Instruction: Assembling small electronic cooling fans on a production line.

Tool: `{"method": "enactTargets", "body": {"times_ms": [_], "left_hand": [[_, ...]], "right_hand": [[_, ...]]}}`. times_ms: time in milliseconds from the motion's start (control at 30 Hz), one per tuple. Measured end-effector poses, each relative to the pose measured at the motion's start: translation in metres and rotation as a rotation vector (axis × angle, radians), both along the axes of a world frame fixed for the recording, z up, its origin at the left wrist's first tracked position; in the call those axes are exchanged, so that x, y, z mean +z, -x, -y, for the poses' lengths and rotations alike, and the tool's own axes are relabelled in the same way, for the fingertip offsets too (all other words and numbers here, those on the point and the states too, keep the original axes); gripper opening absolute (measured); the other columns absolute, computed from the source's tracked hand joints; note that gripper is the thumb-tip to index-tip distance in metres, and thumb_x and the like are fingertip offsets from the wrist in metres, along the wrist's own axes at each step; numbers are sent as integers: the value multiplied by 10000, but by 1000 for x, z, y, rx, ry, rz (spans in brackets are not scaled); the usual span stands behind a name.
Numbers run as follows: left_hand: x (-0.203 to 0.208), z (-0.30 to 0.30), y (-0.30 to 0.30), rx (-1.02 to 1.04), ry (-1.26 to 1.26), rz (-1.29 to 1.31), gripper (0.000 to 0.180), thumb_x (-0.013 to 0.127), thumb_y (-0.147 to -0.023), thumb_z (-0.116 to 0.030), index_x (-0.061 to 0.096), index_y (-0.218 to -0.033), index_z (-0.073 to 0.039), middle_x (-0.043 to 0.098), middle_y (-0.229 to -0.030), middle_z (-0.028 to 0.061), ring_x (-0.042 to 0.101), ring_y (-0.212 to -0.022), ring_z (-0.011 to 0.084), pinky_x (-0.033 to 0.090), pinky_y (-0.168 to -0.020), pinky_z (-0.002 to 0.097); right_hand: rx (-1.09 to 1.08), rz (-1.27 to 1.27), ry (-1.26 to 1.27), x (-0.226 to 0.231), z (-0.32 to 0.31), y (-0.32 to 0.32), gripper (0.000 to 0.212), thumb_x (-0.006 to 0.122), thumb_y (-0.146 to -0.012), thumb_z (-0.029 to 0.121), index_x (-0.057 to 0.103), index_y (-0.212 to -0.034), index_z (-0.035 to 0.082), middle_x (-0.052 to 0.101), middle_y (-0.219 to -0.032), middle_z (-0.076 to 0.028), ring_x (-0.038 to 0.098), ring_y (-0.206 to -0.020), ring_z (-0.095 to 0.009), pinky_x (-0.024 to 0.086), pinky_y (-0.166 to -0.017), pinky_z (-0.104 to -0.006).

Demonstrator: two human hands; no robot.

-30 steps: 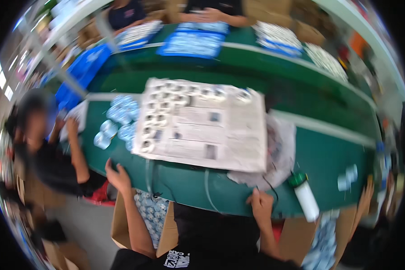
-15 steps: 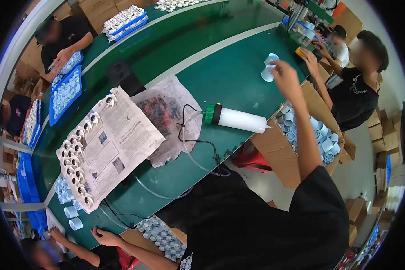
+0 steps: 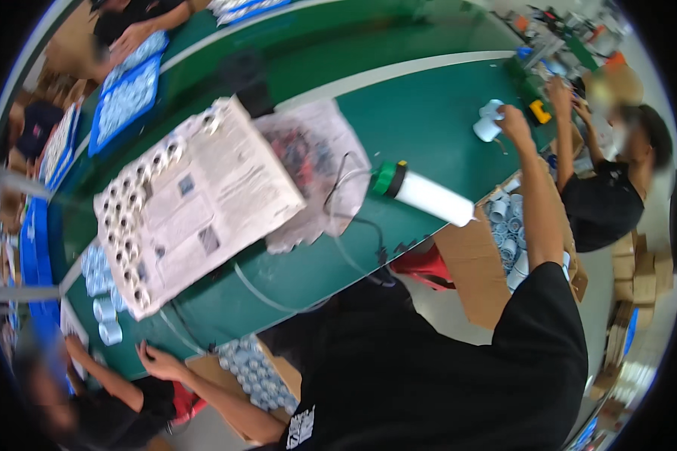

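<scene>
My right hand (image 3: 513, 124) is out at the far right of the green table (image 3: 429, 98), its fingertips at the edge of a pair of light-blue cups (image 3: 487, 129) that sit close together there; they look to be touching the upper one, but blur hides whether I am pinching it, so I cannot tell. My left hand (image 3: 159, 362) is spread and holds nothing, over the near table edge at the left, just below more light-blue cups (image 3: 109, 332). Those stand in a loose cluster beside the newspaper-covered board (image 3: 241, 188). On the paper, white round parts with dark centres (image 3: 125, 246) are set out in rows down the left side and along the upper edge, with one sitting apart near the far corner; print shows across the rest, so I judge the sheet only partly filled. Plenty remains in bulk: the carton (image 3: 470, 274) under my right arm is well stocked with loose light-blue cups, and the carton (image 3: 284, 370) by my left forearm holds many small pale pieces, too small to make out. The white cylinder with a green cap (image 3: 432, 197) lies on the table between the board and the right-hand carton, touched by neither hand, next to a crumpled translucent sheet (image 3: 342, 161).
</scene>
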State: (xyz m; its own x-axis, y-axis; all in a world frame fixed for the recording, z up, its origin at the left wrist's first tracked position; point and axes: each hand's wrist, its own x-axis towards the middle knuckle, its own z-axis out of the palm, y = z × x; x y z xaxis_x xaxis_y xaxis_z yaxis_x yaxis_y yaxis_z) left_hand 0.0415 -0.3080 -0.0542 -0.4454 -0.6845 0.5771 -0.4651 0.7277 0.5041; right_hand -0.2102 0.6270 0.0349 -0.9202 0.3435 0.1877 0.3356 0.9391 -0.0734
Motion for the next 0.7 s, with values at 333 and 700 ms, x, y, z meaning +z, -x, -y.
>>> {"method": "enactTargets", "body": {"times_ms": [333,700], "left_hand": [[8,-21,-15,51,-4,-72,244,528,-853,-71,702,-983,40,654,-1199,225,616,-1097,365,451,-977,408],[54,-137,5,94,-163,-434,239,506,-899,-67,576,-1107,27,603,-1120,127,546,-1019,256,428,-904,379]], "right_hand": [[283,-112,386,79,116,-37,208,716,-831,138,609,-745,-18,572,-627,-17,503,-574,-86,389,-531,-261],[575,295,634,64,474,-150,211,753,-763,127,605,-743,-22,607,-705,-185,587,-628,-369,449,-583,-431]]}}
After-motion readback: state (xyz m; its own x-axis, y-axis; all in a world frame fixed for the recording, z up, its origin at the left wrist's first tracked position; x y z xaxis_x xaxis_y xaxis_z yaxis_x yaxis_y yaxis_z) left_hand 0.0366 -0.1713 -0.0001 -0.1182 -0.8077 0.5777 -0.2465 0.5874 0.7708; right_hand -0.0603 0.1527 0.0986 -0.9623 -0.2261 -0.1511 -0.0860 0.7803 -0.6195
